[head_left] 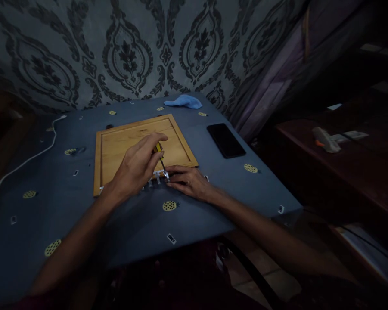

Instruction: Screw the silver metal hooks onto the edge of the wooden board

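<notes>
My left hand (138, 159) is closed around a screwdriver (159, 150) with a yellow and black handle. Its shaft slants down to a small shiny piece (166, 174) at the near edge of a framed wooden board (134, 135). From the right, the fingertips of my right hand (189, 181) pinch that same shiny piece against the edge. Several similar hook-like pieces (158, 177) stick out in a row along this edge, partly behind my left wrist. The board lies flat on a table with a blue-grey, pineapple-print cloth (200, 219).
A black phone (226, 140) lies right of the board, and a blue cloth (184, 101) rests at the back. A white cable (29, 159) runs along the left. Patterned fabric (129, 51) hangs behind the table. A darker surface at right holds a pale object (326, 140).
</notes>
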Demonstrator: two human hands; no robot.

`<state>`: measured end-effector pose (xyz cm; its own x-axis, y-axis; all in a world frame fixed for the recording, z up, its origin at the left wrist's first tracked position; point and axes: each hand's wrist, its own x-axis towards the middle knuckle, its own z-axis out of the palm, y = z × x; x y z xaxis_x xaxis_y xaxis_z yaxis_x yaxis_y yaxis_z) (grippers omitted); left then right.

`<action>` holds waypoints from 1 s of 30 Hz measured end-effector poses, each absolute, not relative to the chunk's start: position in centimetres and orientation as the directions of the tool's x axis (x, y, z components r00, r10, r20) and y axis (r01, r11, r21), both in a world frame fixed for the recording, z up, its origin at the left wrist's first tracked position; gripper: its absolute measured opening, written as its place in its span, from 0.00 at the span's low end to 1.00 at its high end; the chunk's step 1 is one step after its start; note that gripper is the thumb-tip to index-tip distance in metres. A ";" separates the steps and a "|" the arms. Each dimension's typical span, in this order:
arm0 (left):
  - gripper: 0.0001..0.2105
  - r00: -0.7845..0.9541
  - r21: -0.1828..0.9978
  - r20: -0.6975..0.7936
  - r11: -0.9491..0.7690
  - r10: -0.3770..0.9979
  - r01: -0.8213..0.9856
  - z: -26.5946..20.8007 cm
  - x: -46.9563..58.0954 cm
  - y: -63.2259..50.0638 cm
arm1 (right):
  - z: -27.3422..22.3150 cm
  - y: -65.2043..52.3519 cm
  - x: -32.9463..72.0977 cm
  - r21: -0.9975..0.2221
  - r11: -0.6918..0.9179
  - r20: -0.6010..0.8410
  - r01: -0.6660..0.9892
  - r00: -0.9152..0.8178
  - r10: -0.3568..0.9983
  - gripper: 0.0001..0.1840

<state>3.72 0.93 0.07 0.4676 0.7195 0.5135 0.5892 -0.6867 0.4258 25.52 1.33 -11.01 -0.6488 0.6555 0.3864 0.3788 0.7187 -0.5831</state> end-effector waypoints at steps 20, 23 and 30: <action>0.12 0.476 0.395 0.494 -0.676 0.727 0.622 -0.2 3.8 1.2 | -11.1 1.4 25.6 -0.580 0.725 0.389 0.372 -0.656 0.648 0.11; 0.11 0.444 0.352 0.532 -0.666 0.720 0.658 -0.4 4.0 1.2 | -11.2 1.5 25.6 -0.584 0.721 0.387 0.373 -0.654 0.651 0.11; 0.14 0.451 0.352 0.546 -0.682 0.706 0.641 -0.3 4.0 1.3 | -11.1 1.5 25.5 -0.594 0.718 0.384 0.363 -0.656 0.650 0.11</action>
